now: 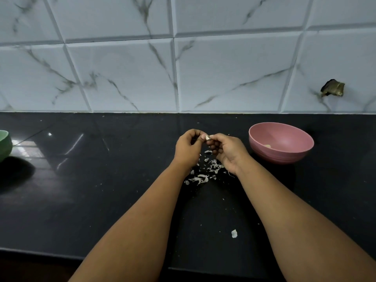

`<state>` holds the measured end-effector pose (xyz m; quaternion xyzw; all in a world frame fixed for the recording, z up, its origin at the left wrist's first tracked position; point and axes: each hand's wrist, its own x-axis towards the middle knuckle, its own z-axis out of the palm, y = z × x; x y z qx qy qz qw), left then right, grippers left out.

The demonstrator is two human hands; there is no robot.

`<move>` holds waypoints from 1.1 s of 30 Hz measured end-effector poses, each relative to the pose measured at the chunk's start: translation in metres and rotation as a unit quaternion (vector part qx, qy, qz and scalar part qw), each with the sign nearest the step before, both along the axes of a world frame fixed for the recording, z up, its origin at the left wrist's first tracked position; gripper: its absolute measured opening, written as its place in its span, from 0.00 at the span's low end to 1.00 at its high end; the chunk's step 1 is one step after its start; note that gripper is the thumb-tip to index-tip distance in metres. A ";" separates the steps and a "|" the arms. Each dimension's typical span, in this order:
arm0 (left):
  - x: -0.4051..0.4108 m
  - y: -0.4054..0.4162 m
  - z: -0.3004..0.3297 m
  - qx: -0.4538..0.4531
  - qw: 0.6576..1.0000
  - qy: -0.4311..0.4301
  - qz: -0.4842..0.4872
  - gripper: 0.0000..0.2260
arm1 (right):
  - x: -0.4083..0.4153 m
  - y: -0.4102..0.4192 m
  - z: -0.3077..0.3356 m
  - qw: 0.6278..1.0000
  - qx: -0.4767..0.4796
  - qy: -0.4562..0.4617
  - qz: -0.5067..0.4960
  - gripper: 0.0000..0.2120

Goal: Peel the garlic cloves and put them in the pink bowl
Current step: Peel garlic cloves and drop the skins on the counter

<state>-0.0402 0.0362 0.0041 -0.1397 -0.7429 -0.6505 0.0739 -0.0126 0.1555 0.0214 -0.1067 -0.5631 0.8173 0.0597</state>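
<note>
A small pale garlic clove (207, 137) is pinched between the fingertips of both hands above the black counter. My left hand (189, 146) grips it from the left with curled fingers. My right hand (228, 151) pinches it from the right. The pink bowl (281, 142) stands just right of my right hand, upright, with a pale peeled piece (268, 146) lying inside near its left wall. A heap of white garlic skins (205, 171) lies on the counter below my hands.
A green bowl (4, 145) sits at the far left edge of the black counter (101, 180). One loose skin flake (234, 233) lies nearer the front edge. A marbled tile wall (183, 68) rises behind, with a dark broken spot (332, 88) at right.
</note>
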 end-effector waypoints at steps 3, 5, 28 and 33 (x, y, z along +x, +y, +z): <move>0.001 0.000 0.001 0.019 1.000 -0.008 -0.003 0.05 | 0.000 -0.001 0.001 1.000 0.003 0.000 0.009 0.07; -0.001 -0.001 0.001 0.012 1.000 0.000 0.006 0.05 | -0.001 -0.002 -0.001 0.999 0.050 0.006 0.001 0.08; -0.002 -0.001 0.000 -0.077 0.993 0.073 0.047 0.06 | -0.003 0.000 -0.005 0.974 0.190 0.107 -0.066 0.04; 0.002 0.000 0.004 -0.045 0.997 0.057 0.026 0.04 | -0.003 0.000 -0.004 0.975 0.175 0.108 -0.088 0.05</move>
